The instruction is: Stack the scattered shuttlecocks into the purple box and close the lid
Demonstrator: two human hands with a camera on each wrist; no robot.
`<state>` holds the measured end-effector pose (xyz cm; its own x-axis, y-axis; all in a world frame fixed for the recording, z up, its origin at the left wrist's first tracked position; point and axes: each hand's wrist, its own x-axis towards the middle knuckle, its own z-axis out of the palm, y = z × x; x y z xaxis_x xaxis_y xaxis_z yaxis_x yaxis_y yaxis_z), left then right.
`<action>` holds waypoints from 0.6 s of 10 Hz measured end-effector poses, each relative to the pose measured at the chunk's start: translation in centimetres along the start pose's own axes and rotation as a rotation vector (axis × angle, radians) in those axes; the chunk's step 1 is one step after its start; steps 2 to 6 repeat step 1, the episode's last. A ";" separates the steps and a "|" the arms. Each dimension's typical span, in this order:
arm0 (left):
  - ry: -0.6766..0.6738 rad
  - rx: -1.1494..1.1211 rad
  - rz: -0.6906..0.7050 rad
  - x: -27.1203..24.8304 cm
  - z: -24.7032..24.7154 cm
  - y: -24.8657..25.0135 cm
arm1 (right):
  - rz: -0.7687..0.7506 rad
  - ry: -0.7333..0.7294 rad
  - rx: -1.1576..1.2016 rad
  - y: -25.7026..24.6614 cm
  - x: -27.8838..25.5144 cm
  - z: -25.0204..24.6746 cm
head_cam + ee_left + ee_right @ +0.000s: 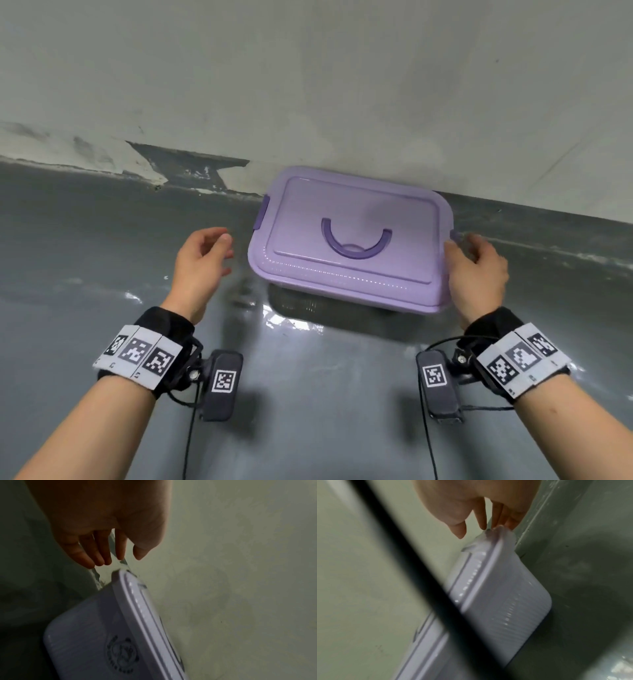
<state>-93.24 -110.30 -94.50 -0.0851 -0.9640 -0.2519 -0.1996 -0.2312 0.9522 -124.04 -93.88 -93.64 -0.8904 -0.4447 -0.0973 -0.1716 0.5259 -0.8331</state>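
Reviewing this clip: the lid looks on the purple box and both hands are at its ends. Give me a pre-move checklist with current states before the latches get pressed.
1. Lid seated on purple box: ok, it lies flat.
2. Left-end latch down: cannot tell.
3. Right-end latch down: cannot tell; it is blurred in the right wrist view.
4. Right hand at its latch: ok, fingertips on that end.
5. Left hand at its latch: not ok, open and apart from the box.
6. Shuttlecocks all inside: cannot tell; none show on the floor.
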 end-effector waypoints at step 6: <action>0.004 -0.013 0.009 -0.5 -2.2 2.2 | -0.049 -0.010 -0.024 -1.8 -0.6 -0.3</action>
